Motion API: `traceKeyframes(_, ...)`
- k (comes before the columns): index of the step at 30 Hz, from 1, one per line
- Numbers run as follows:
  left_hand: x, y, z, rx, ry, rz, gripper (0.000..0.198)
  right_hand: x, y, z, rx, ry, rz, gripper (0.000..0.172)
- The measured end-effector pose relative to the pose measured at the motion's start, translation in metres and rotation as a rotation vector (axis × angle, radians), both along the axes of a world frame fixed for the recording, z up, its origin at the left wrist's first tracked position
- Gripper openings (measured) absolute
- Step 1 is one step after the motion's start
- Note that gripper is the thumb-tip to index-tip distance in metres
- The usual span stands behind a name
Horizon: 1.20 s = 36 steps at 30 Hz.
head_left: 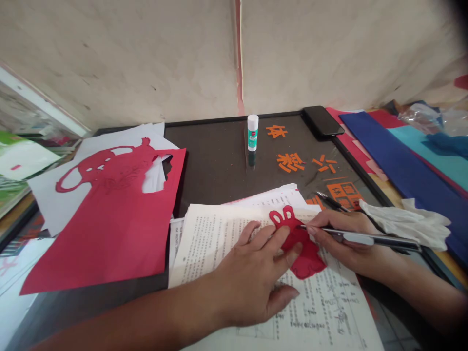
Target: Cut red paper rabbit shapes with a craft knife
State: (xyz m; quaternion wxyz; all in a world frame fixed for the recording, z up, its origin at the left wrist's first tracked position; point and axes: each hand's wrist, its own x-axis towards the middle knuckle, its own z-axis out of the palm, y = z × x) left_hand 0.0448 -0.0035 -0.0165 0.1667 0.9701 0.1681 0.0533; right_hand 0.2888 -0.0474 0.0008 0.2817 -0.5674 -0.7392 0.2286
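Big printed pages lie underneath, with the left hand on top, fingers spread, and the right hand pinching, just to the right. The red paper cutout is under the left fingers, so they are nearer; it slants longways from far ear loops to a wide near end. The right fingers pinch a thin silver tool, tip at the cutout.

Before you stands a dark, glossy table with a raised black rim. On it, your white-capped glue stick stands upright at far centre, orange cut-out characters (flat and spaced apart) lie to its right, and a black smartphone rests at the far right corner. Printed pages cover your near middle; white sheets lie left, partly beneath red paper.
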Motion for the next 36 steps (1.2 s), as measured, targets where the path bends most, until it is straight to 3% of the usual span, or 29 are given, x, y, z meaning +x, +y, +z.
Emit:
traceKeyframes(8, -0.001, 0.002, -0.002, 0.014, -0.084, -0.082, 0.063, 0.003, 0.003, -0.003, 0.015, 0.017, 0.022, 0.012)
traceKeyframes(18, 0.000, 0.002, -0.004, 0.032, -0.010, -0.085, 0.074, 0.015, 0.005, -0.012, 0.027, 0.049, 0.093, 0.005)
traceKeyframes(36, 0.000, 0.001, -0.007, 0.007, -0.018, -0.078, 0.073, 0.017, 0.006, -0.013, 0.100, 0.054, 0.128, 0.008)
